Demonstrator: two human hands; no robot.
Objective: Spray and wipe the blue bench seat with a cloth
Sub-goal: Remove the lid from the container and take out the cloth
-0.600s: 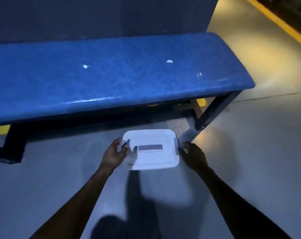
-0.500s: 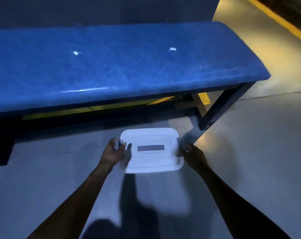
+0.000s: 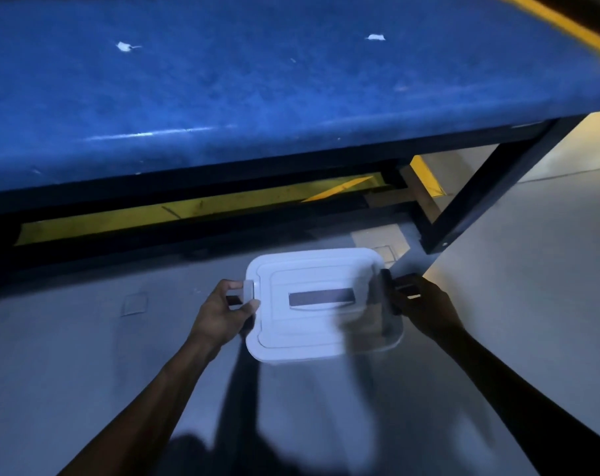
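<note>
The blue bench seat (image 3: 257, 91) fills the upper half of the head view, with two small white specks on it. On the floor in front of it stands a clear plastic box with a white lid (image 3: 312, 304). My left hand (image 3: 223, 314) grips the latch on the lid's left side. My right hand (image 3: 425, 304) grips the dark latch on its right side. The lid looks blurred and slightly shifted off the box at the right. No spray bottle or cloth shows.
The bench's dark metal leg (image 3: 480, 201) slants down to the floor right of the box. Yellow floor markings (image 3: 188, 214) run under the bench, and another yellow line (image 3: 566, 25) crosses the top right. Grey concrete floor (image 3: 532, 304) surrounds the box.
The camera has moved closer and lower toward the bench and box. Both hands stay on the side latches, and the lid now looks shifted and blurred at its right edge.
</note>
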